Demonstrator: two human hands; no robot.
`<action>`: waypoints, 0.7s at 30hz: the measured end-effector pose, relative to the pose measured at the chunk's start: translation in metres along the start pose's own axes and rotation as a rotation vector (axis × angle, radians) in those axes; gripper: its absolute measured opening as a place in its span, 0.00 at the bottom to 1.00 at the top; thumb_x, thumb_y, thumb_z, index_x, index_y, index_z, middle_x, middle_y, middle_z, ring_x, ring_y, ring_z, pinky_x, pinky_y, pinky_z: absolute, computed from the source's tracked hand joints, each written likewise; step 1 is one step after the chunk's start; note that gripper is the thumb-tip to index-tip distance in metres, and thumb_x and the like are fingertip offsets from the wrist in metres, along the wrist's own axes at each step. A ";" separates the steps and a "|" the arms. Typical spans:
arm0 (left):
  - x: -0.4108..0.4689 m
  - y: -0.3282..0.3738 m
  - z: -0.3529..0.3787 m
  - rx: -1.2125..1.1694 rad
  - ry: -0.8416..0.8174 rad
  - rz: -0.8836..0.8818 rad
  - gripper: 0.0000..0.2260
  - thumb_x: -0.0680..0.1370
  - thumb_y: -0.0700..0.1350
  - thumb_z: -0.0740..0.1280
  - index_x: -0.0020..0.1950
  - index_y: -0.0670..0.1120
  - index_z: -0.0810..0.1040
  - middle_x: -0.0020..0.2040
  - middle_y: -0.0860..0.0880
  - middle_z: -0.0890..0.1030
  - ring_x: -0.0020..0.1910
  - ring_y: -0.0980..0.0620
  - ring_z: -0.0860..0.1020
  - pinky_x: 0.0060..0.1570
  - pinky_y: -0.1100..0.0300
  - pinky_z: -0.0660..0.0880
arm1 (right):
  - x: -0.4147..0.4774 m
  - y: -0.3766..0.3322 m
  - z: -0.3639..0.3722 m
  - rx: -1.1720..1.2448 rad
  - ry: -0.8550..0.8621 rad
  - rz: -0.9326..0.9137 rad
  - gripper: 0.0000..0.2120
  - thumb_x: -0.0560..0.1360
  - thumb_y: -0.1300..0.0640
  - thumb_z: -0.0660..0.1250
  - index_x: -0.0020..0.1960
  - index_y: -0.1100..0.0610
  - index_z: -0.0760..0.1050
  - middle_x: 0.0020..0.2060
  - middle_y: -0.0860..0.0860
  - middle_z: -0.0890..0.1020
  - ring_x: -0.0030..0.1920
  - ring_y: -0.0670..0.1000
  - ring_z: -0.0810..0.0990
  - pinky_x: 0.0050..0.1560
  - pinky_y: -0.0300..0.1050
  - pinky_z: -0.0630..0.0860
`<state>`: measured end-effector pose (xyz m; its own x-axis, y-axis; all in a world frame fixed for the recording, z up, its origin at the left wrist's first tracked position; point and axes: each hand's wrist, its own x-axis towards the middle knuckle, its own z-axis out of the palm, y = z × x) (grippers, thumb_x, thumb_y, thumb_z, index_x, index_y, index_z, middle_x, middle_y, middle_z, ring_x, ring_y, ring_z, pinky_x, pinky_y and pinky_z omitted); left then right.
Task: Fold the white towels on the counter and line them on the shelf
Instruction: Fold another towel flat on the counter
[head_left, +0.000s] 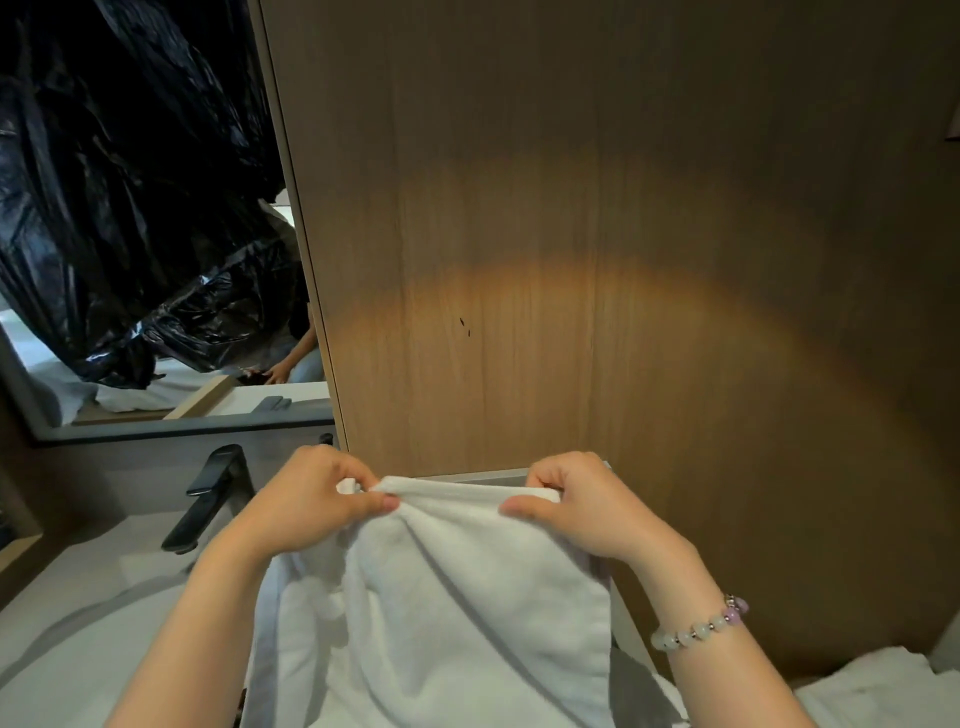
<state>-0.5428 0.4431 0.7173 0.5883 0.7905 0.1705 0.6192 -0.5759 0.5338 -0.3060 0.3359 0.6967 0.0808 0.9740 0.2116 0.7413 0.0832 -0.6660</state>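
A white towel (441, 597) is held up in the lower centre of the frame, gripped along its top edge by both hands. The edge is pinched between thumb and curled fingers of the left hand (317, 499). The same edge is pinched in the same manner, a short way to the right, by the right hand (571, 504). Between the two grips the top edge is drawn nearly straight, with a slight sag. From there the cloth hangs in long folds out of the bottom of the frame. A seamed side edge is seen running down the lower left of the towel, and a straight side edge on its right.

A bracelet (696, 629) of pale beads is worn on the right wrist.

Most of the centre and right of the frame is filled by a wooden panel (571, 260), lit by a warm arc of light. Its vertical left edge is met by a mirror (171, 405) in the upper left, in which crumpled black plastic sheeting (130, 208) is shown. A thin grey ledge (478, 474) is visible just behind the towel's top edge, at the foot of the panel.

A black faucet (208, 499) is set at the left, just beside the left forearm. More white cloth (78, 665) is spread at the lower left. A second white towel (883, 686) is seen in the lower right corner, close below the right forearm.
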 end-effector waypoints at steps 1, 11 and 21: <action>0.000 -0.003 -0.001 -0.014 0.015 -0.026 0.16 0.70 0.50 0.73 0.23 0.59 0.78 0.28 0.60 0.79 0.35 0.59 0.77 0.39 0.64 0.69 | -0.001 0.004 -0.003 0.044 0.012 0.021 0.19 0.73 0.48 0.70 0.35 0.64 0.73 0.28 0.53 0.75 0.27 0.44 0.72 0.32 0.40 0.70; -0.002 -0.016 -0.001 -0.100 0.111 -0.144 0.08 0.72 0.45 0.73 0.33 0.52 0.83 0.27 0.60 0.79 0.29 0.63 0.75 0.31 0.70 0.64 | -0.006 0.028 0.004 0.231 0.135 0.114 0.12 0.73 0.52 0.70 0.37 0.61 0.77 0.30 0.54 0.78 0.29 0.44 0.74 0.34 0.36 0.73; 0.007 -0.010 0.033 -0.408 0.242 -0.424 0.18 0.78 0.44 0.65 0.67 0.49 0.69 0.64 0.50 0.71 0.62 0.49 0.70 0.53 0.57 0.66 | -0.002 0.020 0.038 0.571 0.208 0.375 0.12 0.72 0.56 0.71 0.38 0.64 0.80 0.23 0.53 0.78 0.25 0.46 0.74 0.32 0.40 0.72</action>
<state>-0.5280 0.4480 0.6859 0.1721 0.9846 0.0316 0.4962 -0.1143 0.8607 -0.3170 0.3434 0.6559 0.4291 0.9032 -0.0108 0.1785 -0.0966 -0.9792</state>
